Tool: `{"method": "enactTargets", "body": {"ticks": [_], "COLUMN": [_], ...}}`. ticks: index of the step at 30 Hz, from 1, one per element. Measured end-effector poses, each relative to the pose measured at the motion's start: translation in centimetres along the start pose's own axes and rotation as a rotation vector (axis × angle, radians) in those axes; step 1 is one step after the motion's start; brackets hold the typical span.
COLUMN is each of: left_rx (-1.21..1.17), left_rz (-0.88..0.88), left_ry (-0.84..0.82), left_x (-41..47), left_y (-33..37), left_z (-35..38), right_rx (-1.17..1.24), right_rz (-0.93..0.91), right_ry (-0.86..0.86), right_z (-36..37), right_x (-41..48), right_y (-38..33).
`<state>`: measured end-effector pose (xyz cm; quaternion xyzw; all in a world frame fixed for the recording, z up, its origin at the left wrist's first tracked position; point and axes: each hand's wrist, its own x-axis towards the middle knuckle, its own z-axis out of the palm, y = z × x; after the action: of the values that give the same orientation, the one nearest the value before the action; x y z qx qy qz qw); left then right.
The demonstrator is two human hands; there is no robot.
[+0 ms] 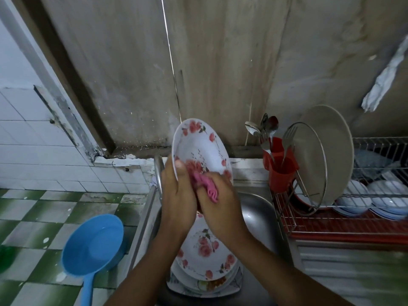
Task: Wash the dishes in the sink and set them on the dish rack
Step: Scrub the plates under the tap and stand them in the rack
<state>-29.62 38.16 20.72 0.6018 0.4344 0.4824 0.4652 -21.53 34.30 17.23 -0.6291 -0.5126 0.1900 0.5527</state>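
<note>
Both your hands grip: left hand (pixel 176 195) props the plate (pixel 199 146) upright so right hand (pixel 220 206), clutching the scrubber (pixel 206 186), can scour it.

A plate stack (pixel 204 261) lies in the sink (pixel 258 208); dish rack (pixel 344 226) right of it.

Above the stainless steel sink (pixel 257 208), the fingers of the left hand (pixel 176 191) are hiding behind a rose-patterned round white plate (pixel 198 146); the right hand (pixel 220 202) is covering most of a pink, possibly cloth, scrubber (pixel 206 187).
</note>
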Motion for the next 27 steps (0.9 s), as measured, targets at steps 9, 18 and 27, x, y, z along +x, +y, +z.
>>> {"method": "enactTargets", "body": {"ticks": [9,18,27], "left_rx": [-0.007,0.071,-0.108], "left_rz": [-0.090,-0.082,-0.209], "left_ry": [-0.202,-0.240,0.005], "left_x": [-1.8,0.4,1.9], "left_y": [0.0,-0.1,-0.1], "left_z": [0.3,-0.9,-2.5], "right_rx": [-0.098,0.106,-0.331], "right_rz": [0.251,-0.041,-0.169], "right_ry": [0.345,0.067,-0.265], "right_z": [-3.3,-1.1,-3.2], "right_x": [8.1,6.5,1.1], "right_y": [4.2,-3.9,2.3]}}
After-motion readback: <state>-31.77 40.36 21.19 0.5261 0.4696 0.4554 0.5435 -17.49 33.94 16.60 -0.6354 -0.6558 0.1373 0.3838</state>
